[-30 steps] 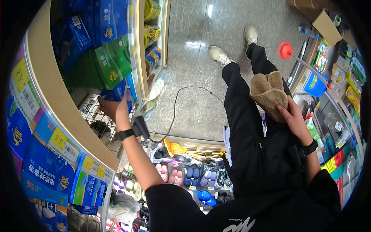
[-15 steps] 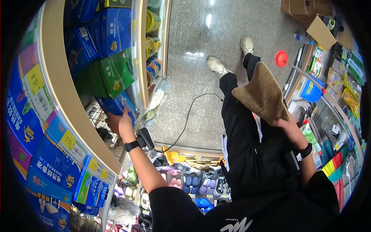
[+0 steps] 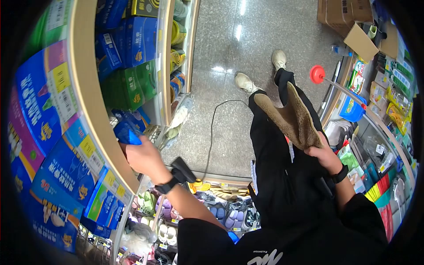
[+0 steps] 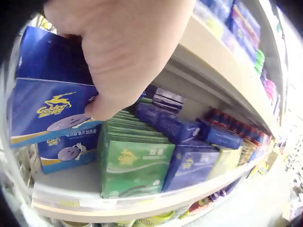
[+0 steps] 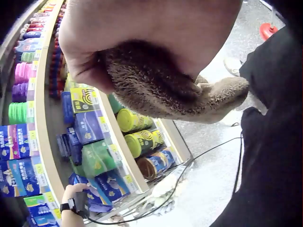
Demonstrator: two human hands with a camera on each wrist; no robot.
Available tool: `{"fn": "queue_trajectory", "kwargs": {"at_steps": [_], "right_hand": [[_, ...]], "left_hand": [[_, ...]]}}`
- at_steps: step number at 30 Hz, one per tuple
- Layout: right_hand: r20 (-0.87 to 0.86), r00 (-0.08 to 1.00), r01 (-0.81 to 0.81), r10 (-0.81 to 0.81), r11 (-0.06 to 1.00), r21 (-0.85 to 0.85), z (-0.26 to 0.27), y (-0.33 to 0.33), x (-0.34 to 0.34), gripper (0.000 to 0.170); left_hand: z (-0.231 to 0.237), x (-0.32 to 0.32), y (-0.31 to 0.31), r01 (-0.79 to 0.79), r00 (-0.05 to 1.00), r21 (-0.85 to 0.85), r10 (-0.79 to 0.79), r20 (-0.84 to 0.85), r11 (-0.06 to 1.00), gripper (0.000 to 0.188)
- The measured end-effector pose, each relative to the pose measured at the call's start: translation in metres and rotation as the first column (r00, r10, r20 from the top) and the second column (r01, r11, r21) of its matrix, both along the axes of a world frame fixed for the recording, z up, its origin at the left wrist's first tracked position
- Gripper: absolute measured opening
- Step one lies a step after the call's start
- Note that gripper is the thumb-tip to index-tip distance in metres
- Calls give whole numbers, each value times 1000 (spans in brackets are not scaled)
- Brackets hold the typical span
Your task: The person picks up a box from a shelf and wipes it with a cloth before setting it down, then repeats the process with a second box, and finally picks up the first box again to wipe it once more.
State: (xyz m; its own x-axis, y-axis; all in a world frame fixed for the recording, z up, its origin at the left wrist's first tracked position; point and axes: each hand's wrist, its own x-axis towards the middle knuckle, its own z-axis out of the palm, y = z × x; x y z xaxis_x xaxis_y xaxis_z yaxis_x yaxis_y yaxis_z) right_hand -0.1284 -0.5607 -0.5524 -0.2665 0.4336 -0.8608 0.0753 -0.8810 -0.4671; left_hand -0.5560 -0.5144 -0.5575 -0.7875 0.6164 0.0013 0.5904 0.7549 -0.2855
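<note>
In the left wrist view my left hand (image 4: 128, 52) grips a blue box (image 4: 47, 106) with a yellow deer logo, thumb on its front face. That box is tilted above the shelf, with a similar blue box (image 4: 68, 153) behind it and green packs (image 4: 137, 163) beside. The head view has the left hand (image 3: 148, 161) at the shelf edge, the blue box (image 3: 128, 132) partly hidden by it. My right hand (image 3: 324, 154) holds a brown fuzzy slipper-like item (image 3: 291, 117) in front of the legs; in the right wrist view the fingers curl round its fabric (image 5: 156, 85).
A shelf front (image 3: 90, 88) with price tags curves along the left. A black cable (image 3: 212, 132) hangs from the left wrist over the floor. Slippers (image 3: 168, 234) are racked below, a red plunger (image 3: 317, 74) juts out at the right, and cartons (image 3: 344, 15) stand at the far right.
My left hand has drawn the blue box back from beside the green packs, towards the shelf edge. The brown item in my right hand has turned and folded, its opening spread wider.
</note>
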Motion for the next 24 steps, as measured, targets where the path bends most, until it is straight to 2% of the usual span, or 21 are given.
{"fn": "queue_trajectory", "kwargs": {"at_steps": [1,2,3,5,7,8,9,11,12,13,15,16,17,19,20,21,23,24], "right_hand": [[-46,998,39,-39,999,-4,5,3,-4,28],[-118,991,70,-66,997,27,9,4,-8,30],[-149,989,-7,24,993,114,7,6,-12,34],[-252,963,-61,96,988,145,20,12,-26,30],[-315,921,-150,228,955,255,37,18,-44,22],[-288,908,-163,303,892,421,46,21,-57,20],[-251,893,-172,373,798,577,56,25,-70,19],[-59,892,-237,447,576,782,80,33,-89,23],[42,847,-370,530,530,764,92,33,-89,27],[55,847,-369,529,510,777,103,34,-89,27],[-168,873,-160,457,595,788,125,36,-89,29],[-222,833,-177,507,625,760,132,35,-83,37],[-204,833,-178,514,600,780,133,36,-76,37],[-165,664,-344,729,494,799,137,39,-67,40],[-81,748,-260,658,404,877,160,45,-73,38],[-61,750,-259,658,378,889,167,47,-75,38],[96,859,-296,502,336,894,176,47,-79,36],[121,913,-258,388,321,911,181,47,-83,53]], "left_hand": [[4,16,-4,50,998,6,-49,-50,999,44],[14,38,-7,121,992,137,-126,24,983,48],[25,59,-10,188,978,148,-199,64,971,49],[39,94,-21,199,948,231,-246,200,952,49],[64,131,-31,-27,825,314,-156,543,949,55],[72,144,-38,-108,739,309,-131,661,945,57],[92,166,-33,-166,659,334,-147,738,928,47],[118,189,-36,-300,454,291,-133,881,909,46],[128,191,-38,-300,452,314,-155,878,901,46],[136,191,-40,-298,439,352,-200,876,887,46],[150,188,-47,-294,431,419,-272,860,859,46],[154,182,-51,-334,369,453,-328,870,827,45],[162,177,-54,-375,304,480,-384,872,793,44],[185,174,-54,-435,258,490,-417,872,756,45],[195,173,-55,-462,248,510,-446,860,726,46],[204,173,-57,-489,237,528,-477,846,694,48],[225,177,-59,-505,217,541,-507,834,673,51],[234,179,-61,-500,204,552,-528,824,668,52]]}}
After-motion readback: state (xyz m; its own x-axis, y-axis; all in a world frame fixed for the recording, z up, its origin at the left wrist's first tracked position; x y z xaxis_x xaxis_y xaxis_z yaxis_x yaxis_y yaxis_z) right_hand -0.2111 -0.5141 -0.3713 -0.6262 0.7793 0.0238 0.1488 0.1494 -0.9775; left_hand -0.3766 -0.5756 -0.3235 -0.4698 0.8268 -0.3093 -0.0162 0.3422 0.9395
